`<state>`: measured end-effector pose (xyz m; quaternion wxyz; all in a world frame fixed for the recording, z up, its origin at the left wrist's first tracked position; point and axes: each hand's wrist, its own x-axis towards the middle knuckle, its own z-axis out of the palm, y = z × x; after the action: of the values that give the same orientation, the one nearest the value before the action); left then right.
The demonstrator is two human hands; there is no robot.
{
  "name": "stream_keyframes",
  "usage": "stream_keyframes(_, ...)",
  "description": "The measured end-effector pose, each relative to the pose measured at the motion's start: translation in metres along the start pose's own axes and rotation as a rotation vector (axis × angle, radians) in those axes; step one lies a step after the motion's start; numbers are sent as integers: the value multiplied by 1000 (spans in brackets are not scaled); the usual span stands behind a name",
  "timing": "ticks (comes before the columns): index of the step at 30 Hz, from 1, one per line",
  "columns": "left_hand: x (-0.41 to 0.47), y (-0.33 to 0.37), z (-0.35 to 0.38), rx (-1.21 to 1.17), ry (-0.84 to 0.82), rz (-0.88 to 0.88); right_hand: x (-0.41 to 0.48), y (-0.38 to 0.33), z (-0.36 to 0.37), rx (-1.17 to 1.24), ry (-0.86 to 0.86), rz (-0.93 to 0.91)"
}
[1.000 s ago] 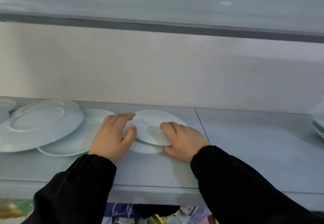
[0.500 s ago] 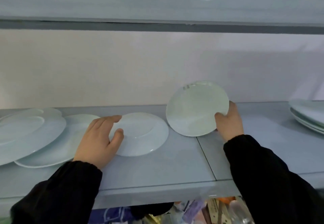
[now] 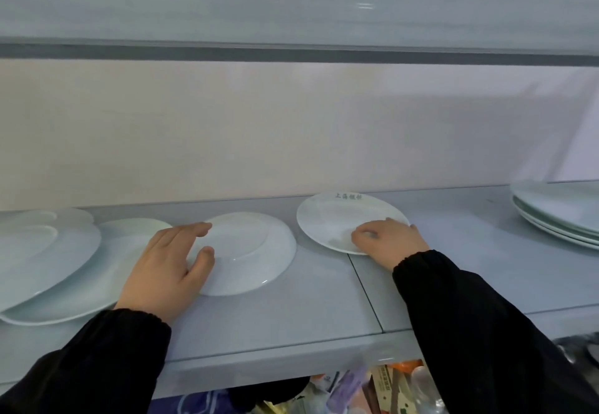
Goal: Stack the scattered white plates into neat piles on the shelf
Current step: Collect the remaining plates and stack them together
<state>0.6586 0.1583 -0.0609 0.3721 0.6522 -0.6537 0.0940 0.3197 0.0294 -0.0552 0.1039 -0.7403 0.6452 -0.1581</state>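
My left hand (image 3: 168,267) lies flat and spread on the near-left rim of an upturned small plate (image 3: 241,253) at centre frame, thumb on its underside beside the raised foot ring; it presses rather than grips. My right hand (image 3: 387,241) is right of centre, fingers curled over the near edge of a second small plate (image 3: 343,222), which rests face up on the shelf (image 3: 291,310) with grey lettering at its far rim; whether the thumb is tucked under that rim I cannot tell. The two small plates sit just beside each other, apart, with the shelf's panel seam running under the right one. At the left edge, larger plates (image 3: 48,261) overlap in a loose, slipped heap. At the right edge, a neater pile (image 3: 557,215) sits well apart. Judgement: the step in hand is pairing the two small plates. To do it well, I should turn the centre one face up first, lift it rather than slide it, and lower it level so the rims line up. All plates are round, glossy white glazed ware, probably slick and hard. The shelf is smooth pale grey with a rounded front lip, so a pushed plate could skate toward the edge.
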Motion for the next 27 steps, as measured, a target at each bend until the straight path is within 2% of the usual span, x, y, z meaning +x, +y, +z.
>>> stream_keyframes(10,-3,6,-1,14,-22,34,-2,-6,-2,-97,41,-47)
stream_keyframes(20,-8,7,13,131,-311,230,5,0,6,47,70,-161)
stream_keyframes(27,-10,0,27,212,-461,158,7,3,11,63,66,-177)
